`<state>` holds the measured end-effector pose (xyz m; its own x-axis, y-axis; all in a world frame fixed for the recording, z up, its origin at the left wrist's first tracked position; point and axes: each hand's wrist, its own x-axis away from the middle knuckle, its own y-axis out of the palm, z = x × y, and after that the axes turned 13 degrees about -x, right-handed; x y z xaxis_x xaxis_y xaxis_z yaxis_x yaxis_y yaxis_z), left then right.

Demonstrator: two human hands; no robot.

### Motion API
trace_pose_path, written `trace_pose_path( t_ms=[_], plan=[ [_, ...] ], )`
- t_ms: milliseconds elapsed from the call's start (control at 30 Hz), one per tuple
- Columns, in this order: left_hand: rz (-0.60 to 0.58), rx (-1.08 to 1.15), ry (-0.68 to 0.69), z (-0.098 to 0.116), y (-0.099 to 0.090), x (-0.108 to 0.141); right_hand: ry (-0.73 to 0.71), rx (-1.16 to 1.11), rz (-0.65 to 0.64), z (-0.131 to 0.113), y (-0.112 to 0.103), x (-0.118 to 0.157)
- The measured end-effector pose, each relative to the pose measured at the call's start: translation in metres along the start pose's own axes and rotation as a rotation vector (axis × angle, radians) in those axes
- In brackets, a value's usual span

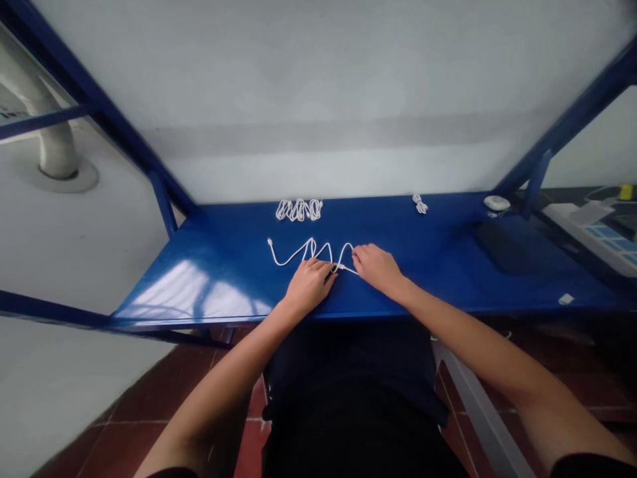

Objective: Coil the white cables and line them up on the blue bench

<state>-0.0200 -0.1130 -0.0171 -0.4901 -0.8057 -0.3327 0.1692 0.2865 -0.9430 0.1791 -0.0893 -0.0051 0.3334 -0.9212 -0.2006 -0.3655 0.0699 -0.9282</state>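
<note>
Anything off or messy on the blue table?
Nothing damaged or spilled. The white cable under the left hand and right hand lies in loose waves, unlike the neat bundle behind it. A small white scrap sits alone near the table's right front edge.

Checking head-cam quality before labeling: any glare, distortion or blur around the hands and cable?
Head view: strong wide-angle bending of the blue frame bars; window glare on the blue table at near left; right end falls into shadow. The white cable, left hand and right hand are evenly lit, slightly soft.
</note>
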Motion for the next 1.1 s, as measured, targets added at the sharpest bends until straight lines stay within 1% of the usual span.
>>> trace_pose_path(
  t_ms=[67,200,267,367,433,500,533,600,667,700,767,833,900,933,967,1000,1033,1067,1100],
  plan=[
    [0.0,-0.024,-0.001,0.001,0.0,0.0,-0.14,0.024,-0.002,0.003,0.003,0.004],
    [0.001,-0.027,-0.018,0.003,0.001,-0.003,-0.381,-0.11,-0.08,0.014,0.002,0.012],
    [0.008,-0.023,-0.039,0.005,0.002,-0.004,-0.448,-0.181,-0.12,0.019,-0.002,0.013],
    [0.024,-0.032,-0.074,0.008,0.002,-0.004,-0.458,-0.222,-0.175,0.022,-0.007,0.013],
    [0.039,-0.047,-0.09,0.009,0.002,-0.003,-0.399,-0.249,-0.169,0.024,-0.01,0.015],
    [0.053,-0.068,-0.094,0.01,0.002,-0.002,-0.289,-0.296,-0.111,0.026,-0.011,0.017],
    [0.058,-0.078,-0.09,0.01,0.002,-0.002,-0.211,-0.305,-0.067,0.027,-0.012,0.018],
    [0.057,-0.091,-0.074,0.012,0.001,-0.001,-0.035,-0.249,0.013,0.028,-0.012,0.021],
    [0.054,-0.079,-0.053,0.015,0.0,0.0,0.112,-0.112,0.052,0.027,-0.011,0.022],
    [0.058,-0.06,-0.039,0.016,-0.002,0.001,0.157,-0.042,0.054,0.026,-0.012,0.023],
    [0.09,-0.006,-0.016,0.013,-0.007,0.004,0.198,0.055,0.031,0.022,-0.013,0.023],
    [0.141,0.034,-0.028,0.003,-0.014,0.007,0.211,0.095,-0.008,0.018,-0.014,0.023],
    [0.169,0.012,-0.134,-0.018,-0.022,0.009,0.217,0.103,-0.043,0.016,-0.017,0.022],
    [0.171,-0.028,-0.256,-0.03,-0.025,0.009,0.212,0.1,-0.053,0.016,-0.017,0.021],
    [0.145,-0.08,-0.403,-0.043,-0.027,0.009,0.203,0.094,-0.055,0.017,-0.018,0.021],
    [0.074,-0.117,-0.529,-0.056,-0.029,0.008,0.192,0.087,-0.05,0.017,-0.019,0.02],
    [-0.027,-0.126,-0.621,-0.067,-0.03,0.006,0.184,0.078,-0.042,0.018,-0.02,0.019],
    [-0.147,-0.112,-0.666,-0.076,-0.03,0.004,0.184,0.068,-0.036,0.02,-0.02,0.018],
    [-0.24,-0.103,-0.695,-0.083,-0.03,0.002,0.198,0.058,-0.036,0.021,-0.021,0.017]
  ],
)
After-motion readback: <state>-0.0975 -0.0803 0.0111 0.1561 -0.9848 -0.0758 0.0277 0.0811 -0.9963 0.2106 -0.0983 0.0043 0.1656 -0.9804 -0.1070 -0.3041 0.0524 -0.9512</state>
